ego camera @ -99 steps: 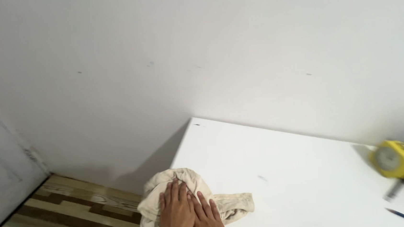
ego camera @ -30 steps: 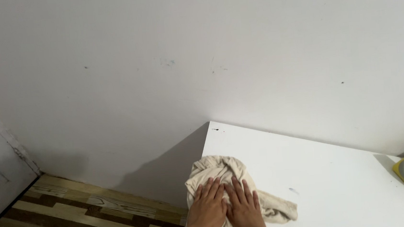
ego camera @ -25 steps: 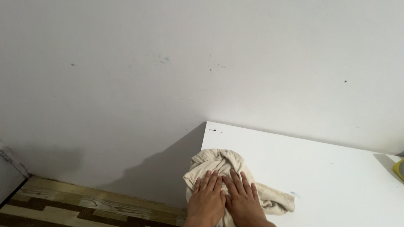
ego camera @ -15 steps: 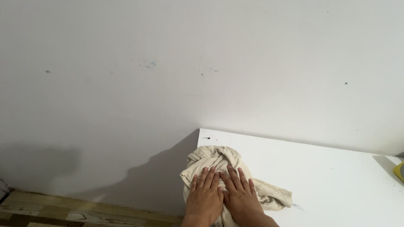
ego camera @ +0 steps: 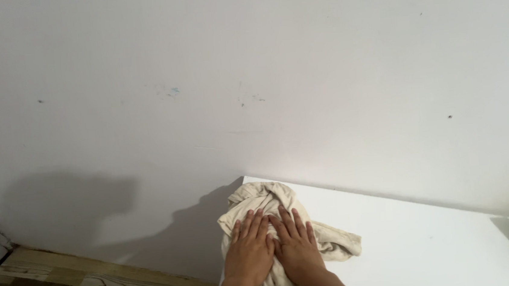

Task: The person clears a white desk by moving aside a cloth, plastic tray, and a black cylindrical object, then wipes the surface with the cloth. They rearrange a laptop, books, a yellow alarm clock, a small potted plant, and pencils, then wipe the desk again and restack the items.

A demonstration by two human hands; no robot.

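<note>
Now my left hand [ego camera: 250, 251] and right hand [ego camera: 295, 246] lie flat on cream cloth [ego camera: 271, 199], side by side, fingers spread, at white table [ego camera: 432, 244] corner.

This is looking like a plain room in a home: a bare white wall [ego camera: 249, 71] is showing small scuffs, wood-patterned plank flooring [ego camera: 78, 284] is running below it, and a white table [ego camera: 432, 250] is sitting in the corner.
</note>
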